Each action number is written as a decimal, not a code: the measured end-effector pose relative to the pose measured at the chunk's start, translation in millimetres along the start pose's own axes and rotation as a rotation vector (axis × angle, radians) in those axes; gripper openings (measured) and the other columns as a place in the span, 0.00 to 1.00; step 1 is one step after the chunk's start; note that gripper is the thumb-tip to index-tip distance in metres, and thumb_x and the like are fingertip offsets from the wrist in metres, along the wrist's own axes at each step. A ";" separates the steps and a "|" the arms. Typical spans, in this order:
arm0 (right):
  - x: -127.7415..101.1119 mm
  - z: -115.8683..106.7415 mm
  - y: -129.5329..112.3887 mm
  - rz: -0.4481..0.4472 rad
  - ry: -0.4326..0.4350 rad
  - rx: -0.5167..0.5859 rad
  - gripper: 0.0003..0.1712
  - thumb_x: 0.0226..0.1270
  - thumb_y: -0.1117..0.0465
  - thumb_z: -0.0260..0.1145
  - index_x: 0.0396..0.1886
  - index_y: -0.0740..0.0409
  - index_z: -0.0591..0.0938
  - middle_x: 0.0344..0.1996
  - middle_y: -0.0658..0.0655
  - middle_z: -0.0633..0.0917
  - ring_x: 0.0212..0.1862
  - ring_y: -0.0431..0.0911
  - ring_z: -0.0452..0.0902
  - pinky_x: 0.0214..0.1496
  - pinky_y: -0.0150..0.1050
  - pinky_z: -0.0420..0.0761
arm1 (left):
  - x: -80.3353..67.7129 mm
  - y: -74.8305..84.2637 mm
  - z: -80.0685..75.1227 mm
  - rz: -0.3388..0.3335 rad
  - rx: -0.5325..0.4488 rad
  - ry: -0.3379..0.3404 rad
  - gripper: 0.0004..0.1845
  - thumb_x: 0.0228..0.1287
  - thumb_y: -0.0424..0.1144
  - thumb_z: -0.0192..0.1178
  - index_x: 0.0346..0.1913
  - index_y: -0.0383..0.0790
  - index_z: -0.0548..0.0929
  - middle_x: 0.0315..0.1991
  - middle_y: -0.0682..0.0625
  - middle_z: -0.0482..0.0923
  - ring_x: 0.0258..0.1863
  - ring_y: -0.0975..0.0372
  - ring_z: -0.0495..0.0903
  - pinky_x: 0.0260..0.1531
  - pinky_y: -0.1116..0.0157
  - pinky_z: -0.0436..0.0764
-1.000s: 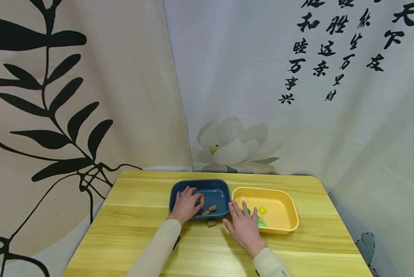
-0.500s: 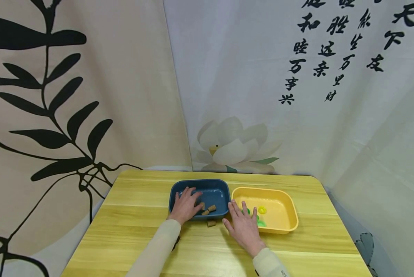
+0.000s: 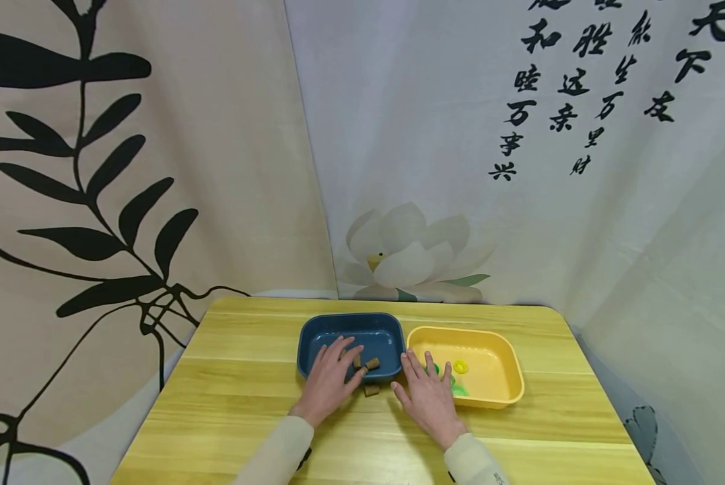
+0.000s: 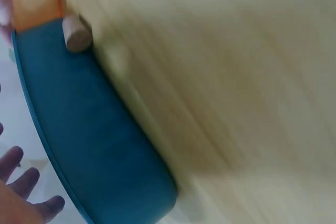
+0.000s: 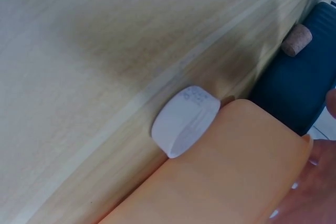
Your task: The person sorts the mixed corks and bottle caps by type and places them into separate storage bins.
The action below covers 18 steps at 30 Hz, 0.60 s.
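Nearest, 1 cork lies on the bench, just outside the blue tray's near wall, between both hands. Judgement: to lift it cleanly, pinch it across its sides and clear the rim before letting go. Left hand spans the near rim, fingers straight and spread, holding nothing, tips by the corks inside. Right hand rests flat, fingers apart over the yellow tray's near-left corner.

Bare hands, cream long sleeves
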State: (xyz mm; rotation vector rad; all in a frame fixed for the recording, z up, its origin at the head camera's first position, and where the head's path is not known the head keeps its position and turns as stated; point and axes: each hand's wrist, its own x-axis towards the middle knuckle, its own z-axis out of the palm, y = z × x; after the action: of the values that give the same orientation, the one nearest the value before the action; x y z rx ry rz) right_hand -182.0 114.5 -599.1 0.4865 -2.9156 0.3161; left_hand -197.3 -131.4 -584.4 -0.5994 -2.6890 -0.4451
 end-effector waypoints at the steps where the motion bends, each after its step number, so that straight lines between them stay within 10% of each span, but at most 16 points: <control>1: -0.1 0.1 0.0 0.000 0.000 0.002 0.39 0.77 0.36 0.57 0.77 0.54 0.72 0.77 0.56 0.69 0.76 0.66 0.61 0.69 0.78 0.56 | -2.6 2.1 0.0 0.011 -0.004 0.009 0.26 0.68 0.49 0.70 0.67 0.46 0.82 0.70 0.43 0.73 0.72 0.45 0.70 0.66 0.37 0.70; 18: 0.2 -0.1 0.3 0.005 -0.014 -0.007 0.39 0.77 0.35 0.56 0.78 0.53 0.71 0.77 0.55 0.68 0.77 0.65 0.61 0.70 0.78 0.56 | -37.3 23.1 5.7 0.318 -0.033 0.147 0.26 0.59 0.46 0.76 0.60 0.45 0.85 0.63 0.45 0.79 0.63 0.51 0.78 0.61 0.43 0.78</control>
State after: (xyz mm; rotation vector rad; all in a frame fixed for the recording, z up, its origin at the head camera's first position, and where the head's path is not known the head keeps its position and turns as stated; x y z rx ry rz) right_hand -182.2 114.7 -599.0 0.4818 -2.9306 0.3049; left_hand -156.6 -122.4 -599.1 -0.9460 -2.3951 -0.4277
